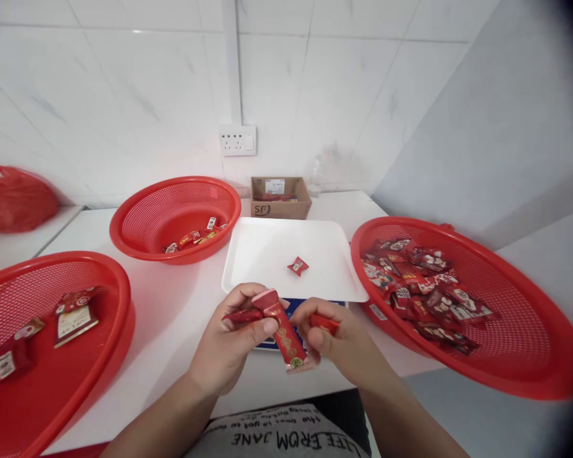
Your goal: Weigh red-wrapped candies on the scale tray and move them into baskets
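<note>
My left hand (229, 340) is closed round a long red snack packet (282, 331) with gold round marks, and a darker red wrapper shows under its fingers. My right hand (341, 340) is closed on a small red packet (325, 323) and sits close to the long packet's lower end. Both hands hover over the front edge of a white tray (262, 254) that rests on a blue-fronted scale. One small red candy (298, 266) lies on the tray.
A red mesh basket (506, 356) full of red packets stands at the right. Another red basket (138, 222) with a few packets sits behind left, and a third (100, 280) at the near left. A cardboard box (281, 198) stands by the wall under a socket. A red bag (16, 197) lies far left.
</note>
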Action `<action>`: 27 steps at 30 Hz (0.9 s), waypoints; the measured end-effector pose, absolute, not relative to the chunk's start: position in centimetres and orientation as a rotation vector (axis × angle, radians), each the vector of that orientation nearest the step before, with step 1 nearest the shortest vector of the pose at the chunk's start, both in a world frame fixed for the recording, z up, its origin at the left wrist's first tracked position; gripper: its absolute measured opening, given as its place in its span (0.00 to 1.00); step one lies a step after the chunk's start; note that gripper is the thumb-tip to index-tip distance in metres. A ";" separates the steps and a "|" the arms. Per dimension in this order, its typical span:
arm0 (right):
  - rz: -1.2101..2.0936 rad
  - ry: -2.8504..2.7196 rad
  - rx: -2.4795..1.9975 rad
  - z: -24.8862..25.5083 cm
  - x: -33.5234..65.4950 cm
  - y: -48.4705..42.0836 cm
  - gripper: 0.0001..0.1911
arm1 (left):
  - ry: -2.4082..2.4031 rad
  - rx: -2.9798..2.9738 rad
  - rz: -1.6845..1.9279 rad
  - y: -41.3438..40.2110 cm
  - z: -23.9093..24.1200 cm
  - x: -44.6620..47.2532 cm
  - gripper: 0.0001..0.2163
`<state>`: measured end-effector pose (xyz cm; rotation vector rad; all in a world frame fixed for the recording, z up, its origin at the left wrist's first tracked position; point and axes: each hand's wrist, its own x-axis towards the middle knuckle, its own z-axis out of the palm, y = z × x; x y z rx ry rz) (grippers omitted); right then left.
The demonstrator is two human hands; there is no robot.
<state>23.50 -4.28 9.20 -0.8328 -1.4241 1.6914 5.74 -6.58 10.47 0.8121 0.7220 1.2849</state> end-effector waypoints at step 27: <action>1.528 -1.285 -1.051 6.6 27.9 -5.9 0.17 | 1.314 1.248 1.179 -2.1 9.6 4.5 0.18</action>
